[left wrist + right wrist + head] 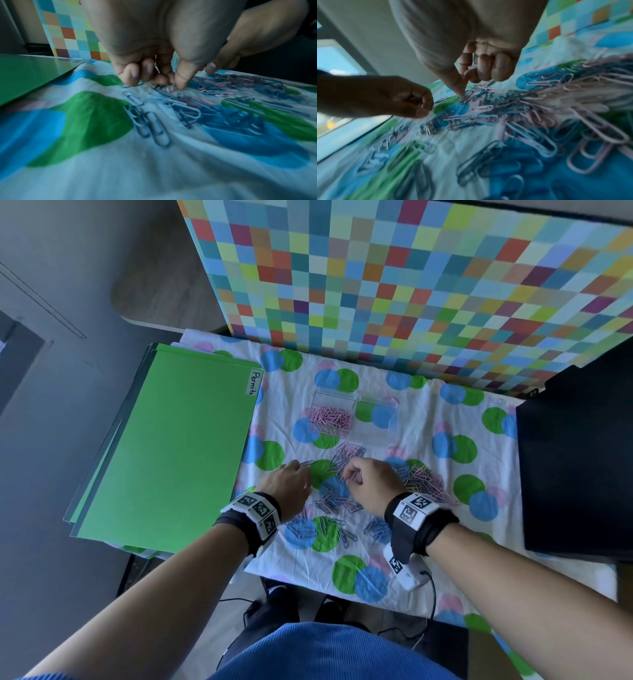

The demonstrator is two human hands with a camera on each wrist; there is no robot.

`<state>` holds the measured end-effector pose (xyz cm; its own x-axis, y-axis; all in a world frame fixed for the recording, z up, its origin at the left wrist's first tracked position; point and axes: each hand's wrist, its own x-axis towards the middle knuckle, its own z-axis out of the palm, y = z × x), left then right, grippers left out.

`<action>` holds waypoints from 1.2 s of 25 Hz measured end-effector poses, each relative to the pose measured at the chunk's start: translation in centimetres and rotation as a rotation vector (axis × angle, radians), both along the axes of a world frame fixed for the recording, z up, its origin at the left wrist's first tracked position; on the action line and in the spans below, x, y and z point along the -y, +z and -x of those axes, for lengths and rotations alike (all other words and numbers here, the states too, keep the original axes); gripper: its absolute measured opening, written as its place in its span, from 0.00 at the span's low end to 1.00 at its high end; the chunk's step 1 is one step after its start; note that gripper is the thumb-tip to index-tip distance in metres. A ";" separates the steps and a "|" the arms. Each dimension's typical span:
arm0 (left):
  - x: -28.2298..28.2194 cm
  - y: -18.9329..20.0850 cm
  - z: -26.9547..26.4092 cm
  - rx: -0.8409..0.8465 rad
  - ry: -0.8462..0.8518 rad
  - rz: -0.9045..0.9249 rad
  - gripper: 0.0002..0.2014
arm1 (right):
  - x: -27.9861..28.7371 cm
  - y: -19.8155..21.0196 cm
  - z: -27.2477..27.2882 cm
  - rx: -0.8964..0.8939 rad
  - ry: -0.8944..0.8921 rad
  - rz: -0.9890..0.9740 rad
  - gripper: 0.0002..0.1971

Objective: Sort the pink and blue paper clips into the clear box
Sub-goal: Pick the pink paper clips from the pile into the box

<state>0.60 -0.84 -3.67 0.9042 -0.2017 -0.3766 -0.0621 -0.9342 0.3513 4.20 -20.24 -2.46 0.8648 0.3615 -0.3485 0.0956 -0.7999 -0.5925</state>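
Note:
The clear box [356,436] stands on the spotted cloth; its left compartment holds pink paper clips [330,417], and the right compartment [378,416] looks bare. Mixed pink and blue clips [337,501] lie scattered in front of it. My left hand [164,79] has curled fingers with pink clips [157,66] tucked in the palm, and its thumb and finger pinch another pink clip [171,88] on the cloth. My right hand [471,79] also curls round a pink clip [473,67], thumb tip down in the pile [488,108]. Both hands [301,470] [349,474] hover just before the box.
A stack of green folders [164,446] labelled "Permits" lies to the left. A dark block [575,467] stands at the right edge. A checkered panel [411,285] rises behind the box. The spotted cloth [445,542] ends near my body.

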 end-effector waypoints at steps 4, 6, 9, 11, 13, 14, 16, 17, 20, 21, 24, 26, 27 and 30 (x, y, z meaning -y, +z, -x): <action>-0.1 0.0 0.8 0.031 0.156 0.108 0.07 | 0.0 0.3 1.4 0.057 0.179 0.142 0.04; -0.2 0.1 1.2 0.048 0.223 0.158 0.08 | 0.1 0.1 2.2 0.053 0.216 0.213 0.08; -0.2 0.2 1.6 0.048 0.305 0.225 0.13 | -0.3 -0.1 2.7 0.086 0.253 0.257 0.08; -0.1 0.3 1.8 0.042 0.349 0.265 0.13 | -0.6 -0.1 2.8 0.097 0.291 0.297 0.08; 0.4 0.6 1.7 0.011 0.422 0.325 0.13 | -0.8 -0.1 2.9 0.099 0.322 0.335 0.09; 0.6 0.6 1.7 -0.020 0.472 0.366 0.12 | -0.9 0.0 2.9 0.085 0.325 0.351 0.09; 1.0 0.7 1.5 -0.109 0.628 0.514 0.12 | -1.1 0.1 2.9 0.043 0.320 0.372 0.09; 1.1 0.9 1.4 -0.168 0.731 0.640 0.13 | -1.2 0.2 2.9 0.022 0.310 0.379 0.09; 1.4 1.2 1.4 -0.296 0.951 0.959 0.15 | -1.6 0.4 2.9 -0.015 0.276 0.393 0.06; 1.4 1.4 1.5 -0.309 0.965 0.990 0.15 | -1.9 0.5 3.0 -0.015 0.275 0.396 0.05; 1.7 1.5 1.9 -0.323 0.965 0.998 0.15 | -2.4 1.0 3.4 0.004 0.281 0.402 0.01; 1.7 1.4 2.1 -0.328 0.971 0.986 0.16 | -2.6 1.3 3.3 0.019 0.276 0.395 0.04; 1.6 1.4 2.2 -0.329 0.974 0.979 0.16 | -2.7 1.5 3.3 0.019 0.274 0.387 0.06; 1.8 1.2 2.3 -0.333 0.981 0.971 0.15 | -2.9 1.7 3.1 -0.007 0.242 0.369 0.05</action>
<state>-1.69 -2.65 -2.46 0.7245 0.1483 -0.6731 0.6717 0.0676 0.7378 1.06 -17.39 -0.72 0.7675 0.4038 -0.4978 0.3037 -0.9130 -0.2723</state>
